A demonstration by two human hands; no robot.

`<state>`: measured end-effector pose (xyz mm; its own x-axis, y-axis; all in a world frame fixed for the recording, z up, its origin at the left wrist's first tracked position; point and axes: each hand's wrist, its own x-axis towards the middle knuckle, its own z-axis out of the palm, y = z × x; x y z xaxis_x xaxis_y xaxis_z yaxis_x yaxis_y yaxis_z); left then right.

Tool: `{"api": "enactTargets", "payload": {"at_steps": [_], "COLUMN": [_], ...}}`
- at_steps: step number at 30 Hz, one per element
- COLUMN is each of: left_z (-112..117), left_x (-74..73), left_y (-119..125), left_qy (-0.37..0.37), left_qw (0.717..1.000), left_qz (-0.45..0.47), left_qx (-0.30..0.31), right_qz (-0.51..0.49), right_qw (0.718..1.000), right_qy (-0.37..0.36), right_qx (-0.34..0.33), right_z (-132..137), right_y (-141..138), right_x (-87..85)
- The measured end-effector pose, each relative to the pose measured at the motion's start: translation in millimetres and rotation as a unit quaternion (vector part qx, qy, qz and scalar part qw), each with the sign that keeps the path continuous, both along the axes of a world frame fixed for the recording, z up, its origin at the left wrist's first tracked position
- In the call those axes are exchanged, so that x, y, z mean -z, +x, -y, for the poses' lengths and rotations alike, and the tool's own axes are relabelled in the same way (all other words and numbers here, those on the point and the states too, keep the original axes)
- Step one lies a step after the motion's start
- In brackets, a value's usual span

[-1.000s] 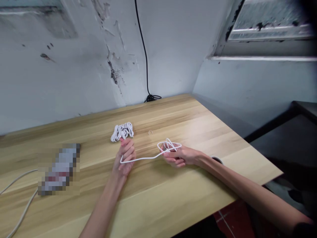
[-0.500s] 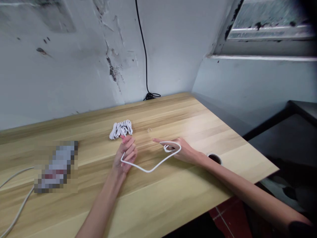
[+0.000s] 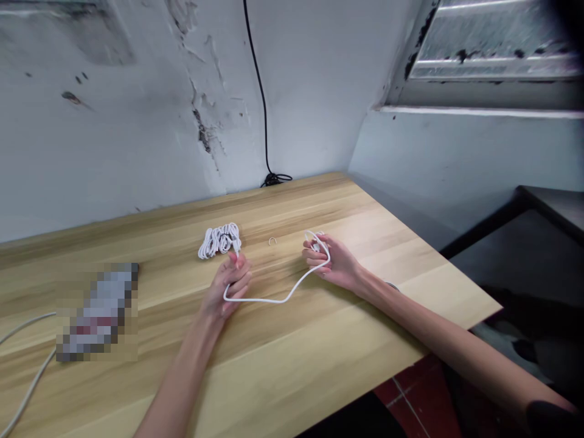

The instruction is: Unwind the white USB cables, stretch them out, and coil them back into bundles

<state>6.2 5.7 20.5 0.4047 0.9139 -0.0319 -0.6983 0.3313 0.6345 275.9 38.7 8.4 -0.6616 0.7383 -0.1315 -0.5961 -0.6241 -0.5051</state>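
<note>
A white cable hangs in a shallow curve between my two hands above the wooden table. My left hand is closed around one end, and a pale plug-like tip sticks up past the thumb. My right hand is closed on the other part of the cable, which forms small loops about the fingers. Just beyond my left hand lies a folded bundle of white cables. A small curved piece, white and thin, rests on the table between the bundle and my right hand.
A blurred-out flat object lies at the left on the wooden table, near a pale cord. A black cord hangs down the wall to the table's back edge. A round object is mostly hidden behind my right forearm.
My right hand has turned and its extended finger has curled in, lifting the cable loops slightly. The cable between my hands sags less. My left thumb has shifted, showing the tip.
</note>
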Motion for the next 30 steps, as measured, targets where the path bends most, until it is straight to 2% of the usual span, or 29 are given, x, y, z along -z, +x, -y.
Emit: {"api": "enactTargets", "payload": {"at_steps": [3, 8, 12, 16, 19, 23, 25, 28, 30], "left_z": [1, 0, -1, -3, -6, -12, -14, -15, -15], "left_x": [0.7, -1.4, -3.3, -0.5, 1.5, 2.2, 3.1, 4.9, 5.4], "left_y": [3, 7, 13, 19, 16, 8, 7, 8, 10], "left_qy": [0.013, 0.005, 0.012, 0.057, 0.083, 0.080, 0.072, 0.068, 0.079], "left_qw": [0.998, 0.997, 0.992, 0.971, 0.955, 0.940, 0.937, 0.939, 0.928], "left_qz": [-0.055, -0.073, -0.107, -0.177, -0.193, -0.173, -0.167, -0.162, -0.174], "left_qx": [0.016, 0.006, -0.062, -0.150, -0.212, -0.282, -0.298, -0.295, -0.321], "right_qz": [-0.018, 0.039, 0.097, 0.137, 0.170, 0.144, 0.137, 0.156, 0.175], "right_qw": [1.000, 0.993, 0.986, 0.977, 0.968, 0.954, 0.940, 0.921, 0.911], "right_qy": [0.010, 0.096, 0.127, 0.161, 0.179, 0.187, 0.200, 0.230, 0.237], "right_qx": [0.011, 0.055, 0.038, 0.016, -0.053, -0.186, -0.238, -0.274, -0.288], "right_z": [1, 8, 11, 12, 16, 22, 23, 23, 24], "right_y": [1, 1, -3, -7, -6, -5, -4, -3, -3], "right_x": [-2.2, -8.0, -9.8, -10.4, -16.2, -25.4, -25.3, -19.9, -16.4]}}
